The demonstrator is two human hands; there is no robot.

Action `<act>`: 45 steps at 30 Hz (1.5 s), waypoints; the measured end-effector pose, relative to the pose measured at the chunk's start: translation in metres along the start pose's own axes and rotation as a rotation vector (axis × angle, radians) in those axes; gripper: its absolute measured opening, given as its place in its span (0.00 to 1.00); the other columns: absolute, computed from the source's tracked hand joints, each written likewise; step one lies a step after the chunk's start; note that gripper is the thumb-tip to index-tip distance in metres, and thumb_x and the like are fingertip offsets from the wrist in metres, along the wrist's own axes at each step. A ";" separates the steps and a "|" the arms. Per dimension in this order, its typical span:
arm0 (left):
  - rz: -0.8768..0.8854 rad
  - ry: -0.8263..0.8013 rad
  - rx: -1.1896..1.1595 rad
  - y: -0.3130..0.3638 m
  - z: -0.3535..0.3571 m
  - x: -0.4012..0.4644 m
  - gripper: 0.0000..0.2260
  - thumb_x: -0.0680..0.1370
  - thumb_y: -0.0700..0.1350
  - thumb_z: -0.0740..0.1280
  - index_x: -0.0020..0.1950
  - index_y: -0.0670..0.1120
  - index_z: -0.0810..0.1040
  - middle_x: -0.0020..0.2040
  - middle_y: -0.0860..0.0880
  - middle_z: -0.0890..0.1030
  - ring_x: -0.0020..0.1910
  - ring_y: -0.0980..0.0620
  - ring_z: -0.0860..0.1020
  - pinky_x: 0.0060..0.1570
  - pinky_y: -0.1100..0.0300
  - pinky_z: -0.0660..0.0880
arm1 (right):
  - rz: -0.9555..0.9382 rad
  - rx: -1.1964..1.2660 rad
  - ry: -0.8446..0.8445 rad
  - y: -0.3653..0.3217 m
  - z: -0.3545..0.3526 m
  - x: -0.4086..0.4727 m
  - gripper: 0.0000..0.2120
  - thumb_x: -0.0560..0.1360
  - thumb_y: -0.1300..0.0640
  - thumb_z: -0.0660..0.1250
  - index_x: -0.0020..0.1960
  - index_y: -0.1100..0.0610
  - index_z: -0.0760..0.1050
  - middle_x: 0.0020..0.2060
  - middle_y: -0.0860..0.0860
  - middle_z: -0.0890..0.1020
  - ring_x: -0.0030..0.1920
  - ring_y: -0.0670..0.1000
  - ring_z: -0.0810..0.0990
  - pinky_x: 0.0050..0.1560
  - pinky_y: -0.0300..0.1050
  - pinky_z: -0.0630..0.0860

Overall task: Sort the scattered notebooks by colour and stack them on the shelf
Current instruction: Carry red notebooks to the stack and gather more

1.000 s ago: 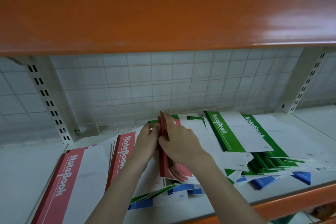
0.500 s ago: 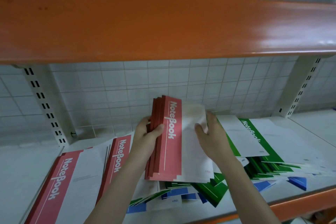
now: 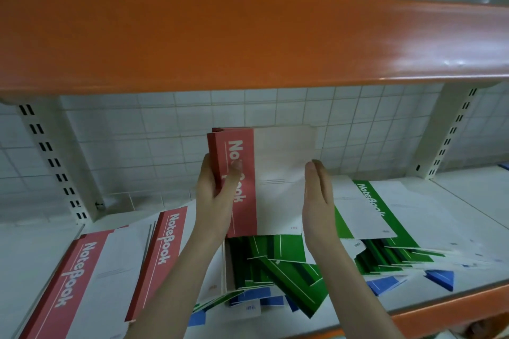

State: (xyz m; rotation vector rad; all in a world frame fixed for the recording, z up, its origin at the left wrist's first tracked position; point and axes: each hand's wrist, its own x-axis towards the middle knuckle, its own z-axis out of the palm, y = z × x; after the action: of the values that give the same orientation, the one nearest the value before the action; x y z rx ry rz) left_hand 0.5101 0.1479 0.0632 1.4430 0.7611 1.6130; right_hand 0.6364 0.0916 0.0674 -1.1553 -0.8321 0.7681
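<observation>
Head view shows the left hand (image 3: pixel 217 195) gripping a bundle of red-spined, white-covered paper notebooks (image 3: pixel 259 181) by its spine edge, thumb across the front cover and fingers behind. The bundle stands upright, raised above the lower white shelf board (image 3: pixel 468 195) in front of the tiled wall. The right hand (image 3: pixel 318 201) is flat, fingers straight and together, its edge set against the bundle's free side; whether it actually touches cannot be confirmed.

Progress, as judged: part done. Two stacks of red notebooks (image 3: pixel 110 278) already lie side by side at the left of the shelf, and the held bundle appears to be further reds gathered for them. Outstanding: a loose heap of green notebooks (image 3: pixel 278 264) lies directly under the hands and spreads to the right, with blue notebooks (image 3: pixel 440 279) showing beneath it near the orange front rail (image 3: pixel 454 311). Neither colour is squared into a stack yet.

Both forearms reach forward and upward under the upper orange shelf beam (image 3: pixel 248 36).
</observation>
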 end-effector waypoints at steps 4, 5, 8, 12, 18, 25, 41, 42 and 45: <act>-0.145 0.060 -0.067 -0.008 0.001 -0.004 0.09 0.72 0.50 0.67 0.52 0.55 0.77 0.46 0.55 0.84 0.48 0.52 0.82 0.48 0.58 0.80 | -0.017 -0.034 -0.009 0.004 0.007 -0.001 0.23 0.81 0.47 0.52 0.75 0.48 0.56 0.69 0.39 0.63 0.63 0.36 0.59 0.63 0.34 0.55; -0.181 0.072 -0.080 -0.011 0.001 -0.007 0.10 0.71 0.51 0.68 0.52 0.54 0.77 0.47 0.53 0.84 0.48 0.50 0.82 0.49 0.55 0.79 | -0.018 -0.045 -0.020 0.007 0.008 -0.002 0.23 0.81 0.47 0.52 0.75 0.48 0.56 0.66 0.37 0.63 0.62 0.35 0.59 0.63 0.32 0.54; -0.243 0.088 -0.081 -0.020 -0.001 -0.014 0.07 0.72 0.47 0.69 0.50 0.52 0.78 0.45 0.52 0.84 0.47 0.50 0.82 0.48 0.55 0.79 | -0.069 -0.066 -0.016 0.011 0.011 -0.006 0.17 0.82 0.50 0.52 0.70 0.45 0.64 0.59 0.34 0.68 0.56 0.29 0.67 0.57 0.22 0.54; -0.273 0.083 -0.017 -0.025 -0.002 -0.015 0.06 0.72 0.47 0.70 0.48 0.54 0.77 0.44 0.55 0.83 0.47 0.55 0.81 0.46 0.59 0.77 | -0.105 -0.086 0.075 0.021 0.015 -0.012 0.16 0.82 0.54 0.51 0.62 0.62 0.70 0.54 0.52 0.74 0.54 0.45 0.71 0.49 0.39 0.68; -0.291 0.053 -0.008 -0.023 -0.002 -0.015 0.09 0.72 0.45 0.71 0.47 0.56 0.74 0.44 0.58 0.81 0.44 0.59 0.80 0.43 0.64 0.75 | -0.121 -0.064 0.131 0.029 0.019 -0.019 0.20 0.83 0.55 0.50 0.64 0.71 0.64 0.56 0.54 0.69 0.56 0.47 0.66 0.54 0.47 0.64; -0.246 -0.011 0.051 -0.024 -0.007 -0.015 0.10 0.72 0.45 0.72 0.48 0.56 0.75 0.45 0.58 0.81 0.44 0.60 0.80 0.43 0.66 0.76 | -0.215 -0.281 0.146 0.040 0.016 -0.011 0.12 0.82 0.52 0.50 0.46 0.52 0.68 0.32 0.46 0.70 0.29 0.40 0.68 0.34 0.37 0.68; -0.586 -0.366 0.244 0.002 -0.009 -0.008 0.11 0.83 0.52 0.55 0.58 0.48 0.71 0.47 0.47 0.81 0.42 0.50 0.81 0.39 0.57 0.76 | 0.217 -0.678 0.079 0.009 -0.025 -0.010 0.16 0.83 0.52 0.46 0.52 0.59 0.68 0.33 0.51 0.70 0.32 0.48 0.69 0.27 0.38 0.65; -0.584 -0.405 0.260 0.002 -0.004 -0.011 0.12 0.83 0.53 0.53 0.57 0.49 0.71 0.47 0.47 0.81 0.43 0.50 0.81 0.42 0.56 0.77 | 0.231 -0.675 0.095 0.009 -0.032 -0.010 0.16 0.83 0.52 0.46 0.48 0.59 0.68 0.33 0.51 0.69 0.32 0.48 0.69 0.28 0.39 0.65; -0.586 -0.480 0.276 0.003 0.017 -0.020 0.13 0.83 0.53 0.51 0.57 0.48 0.71 0.48 0.46 0.80 0.44 0.50 0.80 0.42 0.57 0.76 | 0.241 -0.695 0.153 0.006 -0.056 -0.014 0.18 0.83 0.51 0.47 0.42 0.60 0.67 0.33 0.53 0.70 0.33 0.49 0.68 0.31 0.41 0.65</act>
State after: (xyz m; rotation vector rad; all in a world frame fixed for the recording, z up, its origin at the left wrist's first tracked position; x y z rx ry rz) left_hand 0.5268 0.1275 0.0591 1.5262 1.0195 0.7040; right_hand 0.6778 0.0550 0.0489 -1.9354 -0.8645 0.5824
